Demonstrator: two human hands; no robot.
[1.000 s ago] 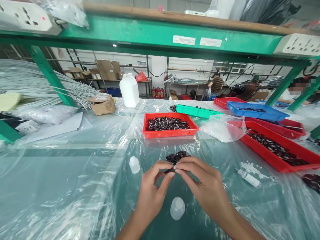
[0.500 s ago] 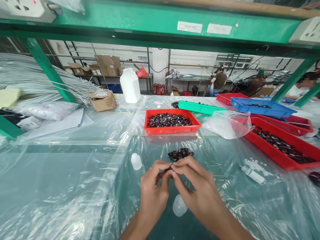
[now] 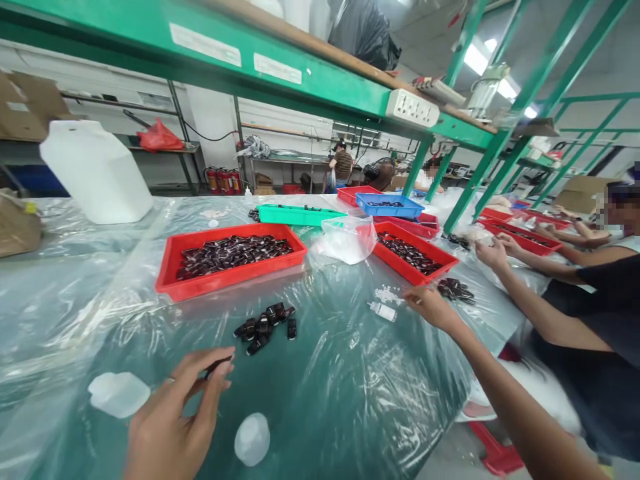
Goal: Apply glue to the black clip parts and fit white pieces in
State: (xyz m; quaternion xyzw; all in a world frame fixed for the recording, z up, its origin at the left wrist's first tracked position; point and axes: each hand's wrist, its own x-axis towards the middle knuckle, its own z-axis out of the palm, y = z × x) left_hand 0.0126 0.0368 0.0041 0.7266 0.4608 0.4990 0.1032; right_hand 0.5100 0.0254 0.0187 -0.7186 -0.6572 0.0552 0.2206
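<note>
A worker's left hand (image 3: 173,413) pinches a thin black part (image 3: 217,365) between thumb and fingers, the tips closed on it, at eight o'clock from a loose pile of glossy black parts (image 3: 264,327) on a plastic-covered green worktop (image 3: 310,400). The right hand (image 3: 433,308) extends to three o'clock of that pile, its fingers drawn nearly together just beside a scatter of small white pieces (image 3: 388,294); whether the tips grip one is too small to tell. A small dropper bottle (image 3: 383,311) lies on its side next to the scatter.

Around the pile, a rounded translucent container (image 3: 253,439) sits at six o'clock, a translucent bottle (image 3: 120,393) between eight and nine, and a white plastic jug (image 3: 97,177) at ten. A red tray (image 3: 230,277) heaped with black parts stands at eleven o'clock, a green tray (image 3: 300,215) at one, and a clear plastic bag (image 3: 345,241) with white contents at two, while a co-worker's hands (image 3: 493,255) work between two and three.
</note>
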